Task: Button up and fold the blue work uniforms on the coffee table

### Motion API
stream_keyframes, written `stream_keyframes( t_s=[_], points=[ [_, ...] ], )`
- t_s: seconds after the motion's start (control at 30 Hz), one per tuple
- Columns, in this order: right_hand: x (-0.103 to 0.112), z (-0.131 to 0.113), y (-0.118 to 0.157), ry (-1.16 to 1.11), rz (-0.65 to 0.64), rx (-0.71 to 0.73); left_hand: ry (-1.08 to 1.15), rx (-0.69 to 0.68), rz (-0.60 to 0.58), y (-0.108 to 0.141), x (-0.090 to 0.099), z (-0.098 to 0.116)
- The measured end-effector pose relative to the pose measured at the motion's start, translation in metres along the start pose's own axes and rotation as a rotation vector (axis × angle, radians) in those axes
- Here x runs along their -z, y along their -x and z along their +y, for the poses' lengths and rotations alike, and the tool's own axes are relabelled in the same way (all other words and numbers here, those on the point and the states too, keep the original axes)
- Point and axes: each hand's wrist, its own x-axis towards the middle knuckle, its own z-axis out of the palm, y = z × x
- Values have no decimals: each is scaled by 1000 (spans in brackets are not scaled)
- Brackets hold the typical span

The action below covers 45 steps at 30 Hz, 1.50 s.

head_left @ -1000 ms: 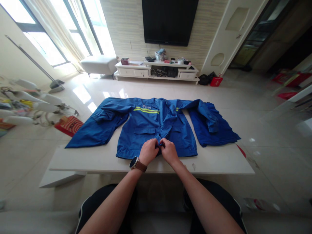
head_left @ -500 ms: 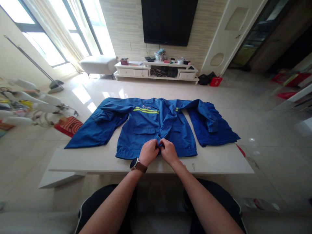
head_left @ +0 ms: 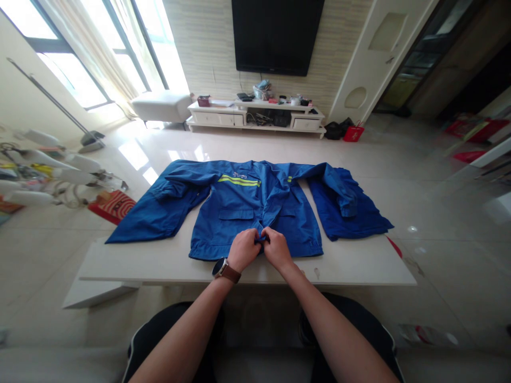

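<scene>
A blue jacket (head_left: 235, 199) with yellow-green stripes lies spread on a white table (head_left: 351, 268), its hem toward me. My left hand (head_left: 244, 249), with a brown-strapped watch (head_left: 227, 269) at the wrist, pinches the jacket's front edge near the hem. Right beside it, my right hand (head_left: 276, 248) grips the other front edge, the fingertips of both nearly touching. What lies between the fingertips is too small to make out. Folded blue cloth lies under each sleeve, at the left (head_left: 147, 215) and at the right (head_left: 347, 226).
Beyond the table stand a low white cabinet (head_left: 223, 118) holding small items and a grey bench (head_left: 162, 106). A red patterned bag (head_left: 114, 206) is on the floor at the left. A small clear object (head_left: 316, 272) sits at the table's near edge.
Both hands have shifted only very slightly at the hem, and a bit more blue cloth shows between the fingertips. The jacket lies as before.
</scene>
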Motion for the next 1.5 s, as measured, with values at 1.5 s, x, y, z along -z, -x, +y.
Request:
stream_keyframes(
  t_s=[1.5],
  points=[
    [5,-11,6,-28,141,337,979,169,-360,-17,29,-22]
  ],
)
